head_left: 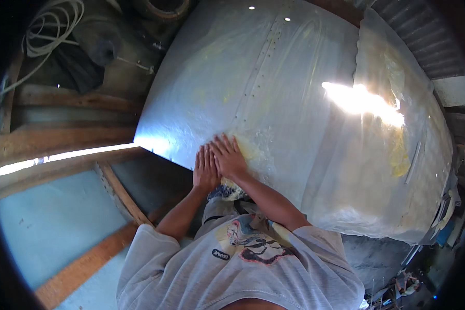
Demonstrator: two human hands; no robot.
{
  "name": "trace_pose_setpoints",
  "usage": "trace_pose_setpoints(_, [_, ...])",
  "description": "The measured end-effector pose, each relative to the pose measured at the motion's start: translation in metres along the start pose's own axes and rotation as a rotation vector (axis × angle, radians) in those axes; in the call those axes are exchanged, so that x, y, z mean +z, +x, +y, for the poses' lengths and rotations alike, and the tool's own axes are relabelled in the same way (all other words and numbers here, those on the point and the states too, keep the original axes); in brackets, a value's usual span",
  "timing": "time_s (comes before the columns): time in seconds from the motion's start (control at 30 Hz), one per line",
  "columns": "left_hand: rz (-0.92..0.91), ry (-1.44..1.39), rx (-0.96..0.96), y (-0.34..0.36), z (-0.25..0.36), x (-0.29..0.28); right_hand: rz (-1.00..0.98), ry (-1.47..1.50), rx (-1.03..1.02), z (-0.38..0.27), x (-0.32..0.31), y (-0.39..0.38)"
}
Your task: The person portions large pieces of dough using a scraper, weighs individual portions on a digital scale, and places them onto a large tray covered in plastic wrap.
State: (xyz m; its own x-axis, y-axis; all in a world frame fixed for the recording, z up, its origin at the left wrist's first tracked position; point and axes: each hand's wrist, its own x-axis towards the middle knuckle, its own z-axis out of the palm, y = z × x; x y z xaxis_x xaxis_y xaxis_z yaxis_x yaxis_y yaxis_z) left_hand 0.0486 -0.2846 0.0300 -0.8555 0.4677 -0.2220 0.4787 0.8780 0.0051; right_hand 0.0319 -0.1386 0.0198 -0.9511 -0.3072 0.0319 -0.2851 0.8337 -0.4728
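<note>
Both of my hands lie flat on the lower left part of a large, curved, pale grey panel point(201, 62), marked by a vertical seam with small holes and some yellowish smears. My left hand point(206, 168) has its fingers stretched upward, near the panel's lower edge. My right hand point(227, 155) lies just right of it and a little higher, the two nearly touching, fingers straight. A rough, cream-yellow patch point(256, 147) shows around my right hand. A wrinkled translucent sheet point(392, 196) covers the panel's right part, where bright sunlight falls.
Wooden beams point(77, 258) and pale blue boards point(36, 217) are on the left, with a bright gap between. A coiled white cable point(49, 49) and dark objects hang upper left. Corrugated metal point(408, 36) is upper right; assorted scraps point(398, 289) lie lower right.
</note>
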Motion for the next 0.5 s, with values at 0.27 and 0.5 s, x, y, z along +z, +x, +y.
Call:
trace_pose_setpoints(0.27, [0.142, -0.107, -0.001, 0.078, -0.111, -0.013, 0.065, -0.009, -0.105, -0.005, 0.020, 0.143])
trace_pose_setpoints(0.5, [0.197, -0.081, -0.185, 0.131, -0.152, -0.038, 0.088, 0.016, -0.079, 0.006, -0.001, 0.207])
